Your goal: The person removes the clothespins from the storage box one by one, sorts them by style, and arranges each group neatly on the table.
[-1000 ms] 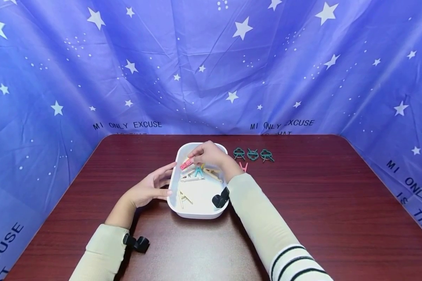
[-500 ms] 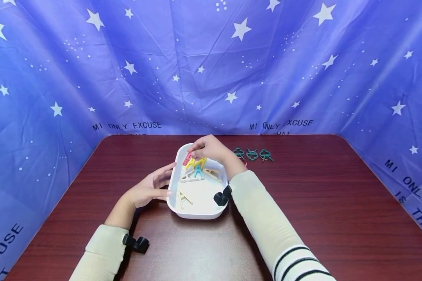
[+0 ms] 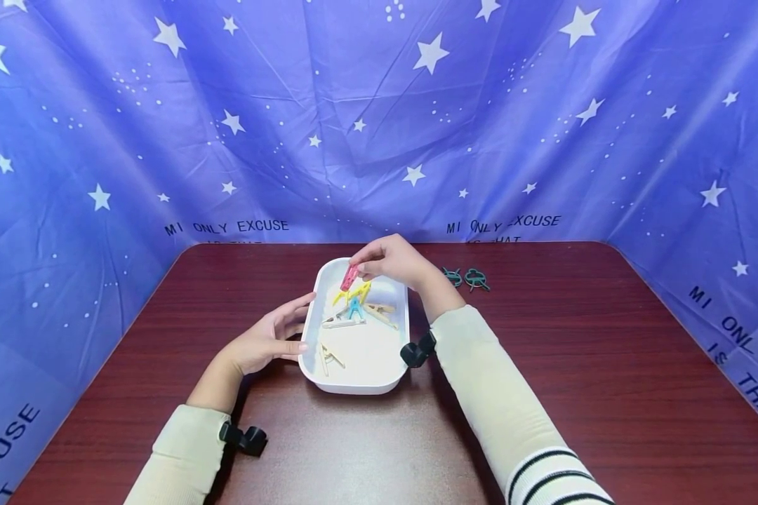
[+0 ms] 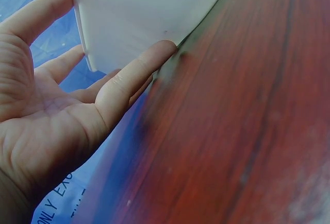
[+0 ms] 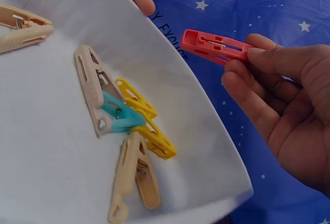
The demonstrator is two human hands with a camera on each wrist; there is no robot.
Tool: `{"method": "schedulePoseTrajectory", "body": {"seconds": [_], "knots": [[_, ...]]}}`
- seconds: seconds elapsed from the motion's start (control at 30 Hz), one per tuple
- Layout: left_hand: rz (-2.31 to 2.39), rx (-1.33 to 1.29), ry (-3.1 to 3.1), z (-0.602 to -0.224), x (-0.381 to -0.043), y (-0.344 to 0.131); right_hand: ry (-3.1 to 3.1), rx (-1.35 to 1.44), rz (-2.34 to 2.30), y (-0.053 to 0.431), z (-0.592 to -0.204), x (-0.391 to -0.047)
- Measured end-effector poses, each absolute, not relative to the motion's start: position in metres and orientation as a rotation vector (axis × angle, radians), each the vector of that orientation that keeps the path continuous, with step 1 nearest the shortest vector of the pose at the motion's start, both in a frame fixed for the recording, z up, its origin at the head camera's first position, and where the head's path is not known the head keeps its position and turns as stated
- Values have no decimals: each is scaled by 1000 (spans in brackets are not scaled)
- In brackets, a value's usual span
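1. Clock directions are taken from the middle of the white tub (image 3: 354,388) in the head view.
2. The right hand (image 3: 396,264), toward 1 o'clock, grasps a red clothespin (image 5: 212,45), pinching one end between thumb and fingers; the clothespin shows at the tub's 12 o'clock end, above a yellow clothespin (image 5: 163,144).
3. The left hand (image 3: 268,340), at 9 o'clock, grasps no clothespin; its thumb and fingers spread wide, tips touching the tub's side.
4. Inside, a teal clothespin (image 5: 133,118) lies just toward 12, a tan clothespin (image 5: 124,175) toward 2, a cream clothespin (image 5: 31,35) toward 7.
5. The red clothespin's pinched end is hidden by fingers; its height above the rim is hard to judge.
6. The teal clothespin covers part of the yellow one.
7. Toward 2, outside, the right arm partly hides one of two green clips (image 3: 477,281).
8. The right wrist view cuts off the cream clothespin.
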State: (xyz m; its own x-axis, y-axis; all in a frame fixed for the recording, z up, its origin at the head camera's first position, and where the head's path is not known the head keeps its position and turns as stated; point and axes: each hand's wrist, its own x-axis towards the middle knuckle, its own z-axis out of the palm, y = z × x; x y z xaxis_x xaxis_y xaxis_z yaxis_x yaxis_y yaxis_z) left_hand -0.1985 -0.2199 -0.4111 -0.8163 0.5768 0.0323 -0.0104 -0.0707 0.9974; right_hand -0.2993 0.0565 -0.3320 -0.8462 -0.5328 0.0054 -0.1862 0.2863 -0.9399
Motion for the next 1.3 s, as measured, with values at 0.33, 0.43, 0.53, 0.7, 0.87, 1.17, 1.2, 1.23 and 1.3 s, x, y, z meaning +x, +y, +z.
{"method": "schedulePoseTrajectory", "body": {"seconds": [0.33, 0.43, 0.53, 0.7, 0.87, 1.17, 1.2, 1.23, 1.3], "knots": [[1940, 605, 1808, -411, -198, -219, 2200, -656, -1689, 76, -328, -292], [1943, 613, 1799, -413, -199, -219, 2187, -674, -1730, 84, -329, -290], [1943, 626, 1795, -414, -199, -219, 2176, -696, -1769, 91, -330, -288], [1947, 611, 1788, -414, -199, -220, 2192, -677, -1802, 104, -333, -285], [1945, 606, 1779, -414, -199, -220, 2215, -642, -1811, 119, -338, -281], [1945, 627, 1792, -414, -199, -220, 2199, -658, -1880, 144, -350, -277], [1946, 625, 1789, -414, -199, -220, 2194, -661, -1888, 147, -352, -277], [1947, 623, 1789, -413, -199, -220, 2188, -660, -1894, 149, -354, -277], [1950, 619, 1784, -413, -199, -220, 2165, -660, -1919, 154, -357, -276]]}}
